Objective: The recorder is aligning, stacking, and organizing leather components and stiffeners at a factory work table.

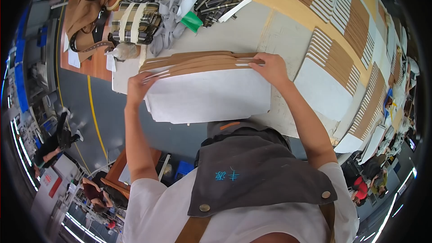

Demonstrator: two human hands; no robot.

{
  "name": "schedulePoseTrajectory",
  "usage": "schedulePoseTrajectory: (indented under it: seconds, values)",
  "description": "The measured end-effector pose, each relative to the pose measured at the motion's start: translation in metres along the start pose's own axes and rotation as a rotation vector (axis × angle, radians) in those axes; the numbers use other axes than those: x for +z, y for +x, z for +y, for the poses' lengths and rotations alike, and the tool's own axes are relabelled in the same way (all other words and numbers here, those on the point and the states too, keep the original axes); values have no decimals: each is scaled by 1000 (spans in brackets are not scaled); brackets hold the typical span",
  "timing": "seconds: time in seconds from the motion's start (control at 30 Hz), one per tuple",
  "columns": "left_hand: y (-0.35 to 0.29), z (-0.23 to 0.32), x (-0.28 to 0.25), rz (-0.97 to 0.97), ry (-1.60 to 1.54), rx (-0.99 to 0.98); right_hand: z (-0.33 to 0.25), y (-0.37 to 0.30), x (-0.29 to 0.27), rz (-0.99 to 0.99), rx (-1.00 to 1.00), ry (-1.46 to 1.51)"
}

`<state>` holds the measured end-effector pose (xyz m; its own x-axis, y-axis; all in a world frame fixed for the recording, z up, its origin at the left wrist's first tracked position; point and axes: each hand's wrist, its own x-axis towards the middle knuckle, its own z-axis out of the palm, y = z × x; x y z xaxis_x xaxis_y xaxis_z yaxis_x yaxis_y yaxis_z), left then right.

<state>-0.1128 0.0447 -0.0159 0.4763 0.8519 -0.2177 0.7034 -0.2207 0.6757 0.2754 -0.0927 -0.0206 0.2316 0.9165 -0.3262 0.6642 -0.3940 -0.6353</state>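
Note:
Between my two hands is a stack of flat panels (pixel 209 96), white on the side facing me, with layered brown edges along its far side. It lies at the near edge of the grey-topped table, partly overhanging it. At the stack's left end, my left hand (pixel 138 89) is closed on the edge, fingers among the fanned layers. My right hand (pixel 273 69) pinches the far right corner, thumb and fingers pressed on the brown and white layers. The fingers' undersides are hidden by the sheets.
Fanned stacks of similar panels (pixel 321 83) cover the table's right side. Far left are a plaid fabric bundle (pixel 128 23), grey cloth strips (pixel 167 24), a green scrap (pixel 192 21), plaid strips (pixel 220 2) and a plastic container (pixel 126 51). Other people appear at the sides.

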Motion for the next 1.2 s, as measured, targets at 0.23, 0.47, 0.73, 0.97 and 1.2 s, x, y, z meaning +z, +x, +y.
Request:
schedulePoseTrajectory:
  seconds: [0.23,0.47,0.73,0.97,1.2]
  values:
    - [-48,-43,-5,55,-370,-482,52,-31,28,-258,238,271]
    - [-10,105,36,5,-447,-336,108,-119,-48,55,452,752]
    - [20,256,253,-379,-312,-105,293,-271,-153,394,799,838]
    - [47,281,333,-410,-534,-186,364,-275,-178,449,788,872]
    - [53,276,347,-367,-432,-219,387,-253,-180,380,786,832]
